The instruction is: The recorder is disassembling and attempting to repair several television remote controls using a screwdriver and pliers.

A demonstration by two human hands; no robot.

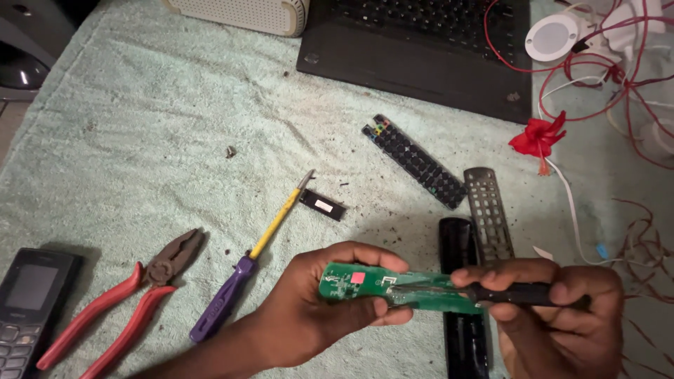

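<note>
Over the towel [175, 105], left hand [309, 316] grips green board [365, 284] (pink label), right hand [562, 309] w/ tool [519, 295].

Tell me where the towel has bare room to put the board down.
The widest bare patch of towel lies between the white box, the laptop, the small screw and the pliers. It is crowded on the right, around the remote parts and the red wires.
</note>
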